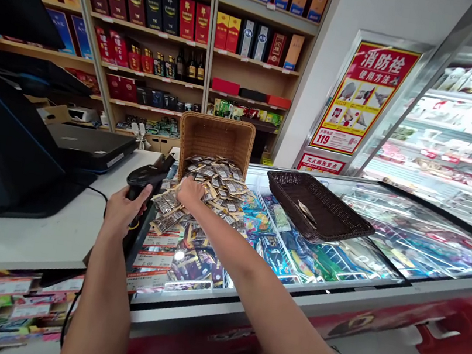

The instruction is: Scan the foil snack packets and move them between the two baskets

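My left hand (124, 207) is closed around the handle of a black barcode scanner (147, 175), by the counter's edge. My right hand (190, 191) reaches into a heap of small flat packets (221, 184) that spills out of a light wicker basket (218, 133). Its fingers are curled in among the packets, and whatever they hold is hidden. The basket lies on its side, its mouth toward me, on the glass lid of a chest freezer. To the right, a dark brown woven tray (320, 204) holds a few packets.
Left of me is a white counter (63, 234) with a black checkout machine (5, 148) and a cable. Price labels (155, 259) lie along the freezer's left side. Boxed bottles fill the shelves (152, 28) behind. A red stool (455, 340) stands at the right.
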Available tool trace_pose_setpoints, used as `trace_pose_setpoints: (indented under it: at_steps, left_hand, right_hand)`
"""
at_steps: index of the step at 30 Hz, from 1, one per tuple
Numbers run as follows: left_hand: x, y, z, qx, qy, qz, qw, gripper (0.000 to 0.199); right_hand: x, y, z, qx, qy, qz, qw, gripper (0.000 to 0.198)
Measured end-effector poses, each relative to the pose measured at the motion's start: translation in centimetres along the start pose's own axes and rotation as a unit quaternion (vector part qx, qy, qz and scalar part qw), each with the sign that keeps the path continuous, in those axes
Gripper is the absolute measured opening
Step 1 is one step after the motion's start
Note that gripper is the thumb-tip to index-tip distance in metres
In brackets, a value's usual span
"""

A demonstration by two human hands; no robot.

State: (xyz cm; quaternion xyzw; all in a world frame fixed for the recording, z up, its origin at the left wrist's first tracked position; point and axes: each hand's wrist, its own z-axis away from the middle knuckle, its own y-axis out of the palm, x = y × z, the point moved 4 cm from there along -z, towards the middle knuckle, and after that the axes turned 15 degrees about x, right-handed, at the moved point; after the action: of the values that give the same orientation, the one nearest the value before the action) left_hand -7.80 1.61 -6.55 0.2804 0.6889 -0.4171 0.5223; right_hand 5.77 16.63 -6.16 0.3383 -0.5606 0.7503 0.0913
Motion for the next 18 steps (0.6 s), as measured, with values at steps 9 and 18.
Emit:
trace_pose_setpoints:
  at_steps: [9, 18]
  left_hand:
    - [-1.6, 1.7, 0.6, 0.068, -0.015, -0.008, 0.998, 0.064]
    - [-3.7, 8.3, 3.2, 0.296, 0.006, -0.039, 0.954, 0.062]
  right_hand:
    - [-9.4, -6.5, 4.5, -0.087, -0.040, -0.505, 0.858, 0.019]
    - [-19.6, -7.1, 8.2, -0.180, -0.024, -0.652, 0.737, 0.025]
